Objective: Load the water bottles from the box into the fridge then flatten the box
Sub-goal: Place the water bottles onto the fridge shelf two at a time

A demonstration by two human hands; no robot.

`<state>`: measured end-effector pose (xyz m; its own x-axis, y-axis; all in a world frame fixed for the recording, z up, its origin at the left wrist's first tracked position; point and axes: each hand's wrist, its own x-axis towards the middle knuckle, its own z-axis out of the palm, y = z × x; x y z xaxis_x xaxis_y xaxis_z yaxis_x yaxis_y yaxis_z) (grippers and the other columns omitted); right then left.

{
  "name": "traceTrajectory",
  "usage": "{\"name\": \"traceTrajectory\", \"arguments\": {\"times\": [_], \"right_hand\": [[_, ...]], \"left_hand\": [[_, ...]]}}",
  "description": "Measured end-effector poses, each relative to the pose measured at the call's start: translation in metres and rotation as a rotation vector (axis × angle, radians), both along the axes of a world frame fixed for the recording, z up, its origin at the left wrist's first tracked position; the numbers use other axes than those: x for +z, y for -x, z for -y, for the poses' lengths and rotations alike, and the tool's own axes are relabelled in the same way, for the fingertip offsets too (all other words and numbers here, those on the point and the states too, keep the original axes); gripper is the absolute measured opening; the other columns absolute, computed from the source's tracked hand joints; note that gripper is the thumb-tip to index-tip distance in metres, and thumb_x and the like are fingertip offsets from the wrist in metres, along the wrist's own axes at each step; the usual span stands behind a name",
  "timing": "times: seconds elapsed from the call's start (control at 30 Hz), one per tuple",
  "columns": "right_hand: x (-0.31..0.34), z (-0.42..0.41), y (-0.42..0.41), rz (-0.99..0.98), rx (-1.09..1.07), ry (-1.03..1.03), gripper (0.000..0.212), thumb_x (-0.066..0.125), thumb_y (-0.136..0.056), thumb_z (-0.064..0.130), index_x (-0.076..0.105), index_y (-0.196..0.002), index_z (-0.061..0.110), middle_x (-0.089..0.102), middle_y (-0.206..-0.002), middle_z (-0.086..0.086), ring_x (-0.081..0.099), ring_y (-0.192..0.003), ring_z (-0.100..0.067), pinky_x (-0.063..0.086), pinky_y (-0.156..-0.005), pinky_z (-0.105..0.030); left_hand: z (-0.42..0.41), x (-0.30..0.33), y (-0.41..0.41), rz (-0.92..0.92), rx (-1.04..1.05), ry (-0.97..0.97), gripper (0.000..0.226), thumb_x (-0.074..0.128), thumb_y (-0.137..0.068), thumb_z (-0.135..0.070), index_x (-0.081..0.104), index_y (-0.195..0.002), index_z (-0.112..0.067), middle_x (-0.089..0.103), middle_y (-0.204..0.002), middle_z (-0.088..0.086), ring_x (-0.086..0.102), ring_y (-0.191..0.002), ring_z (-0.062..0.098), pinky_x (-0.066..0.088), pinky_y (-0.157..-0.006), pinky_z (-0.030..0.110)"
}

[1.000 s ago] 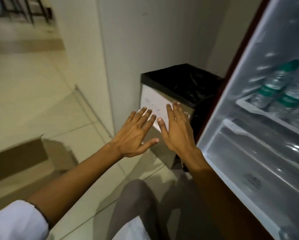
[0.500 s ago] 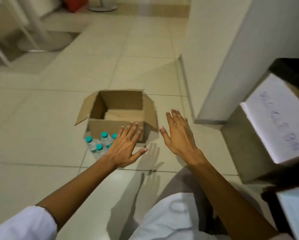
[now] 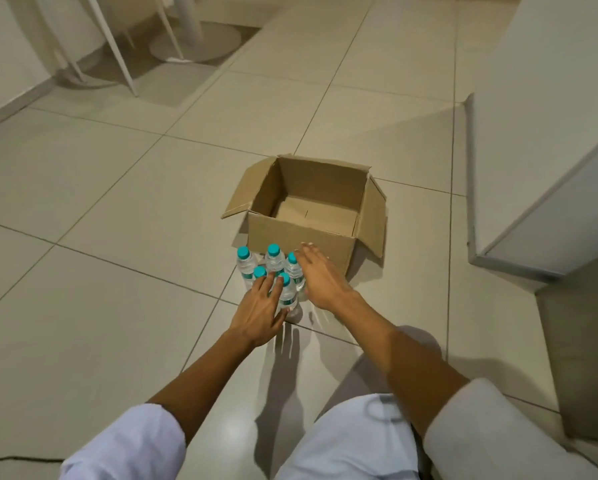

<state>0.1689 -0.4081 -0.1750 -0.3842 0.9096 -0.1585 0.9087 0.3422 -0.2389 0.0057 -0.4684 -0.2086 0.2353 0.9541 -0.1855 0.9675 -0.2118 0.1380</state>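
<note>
Box [image 3: 311,216] sits open on the tiled floor [image 3: 117,323], flaps out, and what shows of its inside is bare. Five water bottles [image 3: 273,271] with teal caps stand clustered on the floor just in front of the box. Left hand [image 3: 259,313] has straight, spread fingers over the nearest caps, gripping nothing; right hand [image 3: 320,277] is flat and loose beside the cluster, also holding nothing. Fridge not in view. Judgement: box looks emptied, but these five are not yet loaded and the box is not yet flattened.
</note>
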Motion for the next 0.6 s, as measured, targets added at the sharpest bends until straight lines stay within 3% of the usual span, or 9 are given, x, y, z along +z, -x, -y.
{"name": "traceTrajectory", "arguments": {"times": [0.13,0.3,0.5,0.6], "right_hand": [[-0.017,-0.025,0.005,0.06,0.088,0.057,0.075,0.062,-0.091,0.004,0.023,-0.154,0.013,0.016,-0.162,-0.009,0.015,-0.149,-0.027,0.023,-0.121,-0.041],[-0.033,-0.036,0.011,0.115,0.102,0.086,0.067,0.063,-0.09,0.005,0.034,-0.15,0.015,0.027,-0.158,-0.008,0.038,-0.135,-0.03,0.045,-0.105,-0.043],[-0.034,-0.046,0.024,0.151,0.055,0.048,0.059,0.066,-0.089,0.01,0.046,-0.144,0.02,0.034,-0.152,-0.014,0.044,-0.129,-0.032,0.051,-0.098,-0.04],[-0.035,-0.046,0.028,0.174,0.025,0.051,0.045,0.066,-0.09,0.013,0.057,-0.134,0.017,0.047,-0.135,-0.015,0.051,-0.12,-0.029,0.051,-0.093,-0.036]], "left_hand": [[-0.017,-0.003,-0.007,-0.003,-0.027,0.027,0.072,0.054,-0.095,-0.034,0.018,-0.153,-0.013,0.018,-0.159,0.012,0.025,-0.143,0.031,0.034,-0.114,0.039],[-0.037,-0.004,-0.018,0.013,-0.005,0.096,0.068,0.062,-0.091,-0.015,0.027,-0.15,-0.013,0.031,-0.153,0.012,0.043,-0.13,0.03,0.047,-0.101,0.038],[-0.049,-0.012,-0.024,0.01,0.032,0.052,0.049,0.065,-0.089,-0.014,0.046,-0.134,-0.014,0.055,-0.13,0.009,0.061,-0.107,0.024,0.054,-0.087,0.033],[-0.049,-0.012,-0.026,-0.019,0.012,0.054,0.049,0.064,-0.089,-0.011,0.046,-0.135,-0.015,0.059,-0.122,0.009,0.062,-0.1,0.022,0.055,-0.083,0.03]]}}
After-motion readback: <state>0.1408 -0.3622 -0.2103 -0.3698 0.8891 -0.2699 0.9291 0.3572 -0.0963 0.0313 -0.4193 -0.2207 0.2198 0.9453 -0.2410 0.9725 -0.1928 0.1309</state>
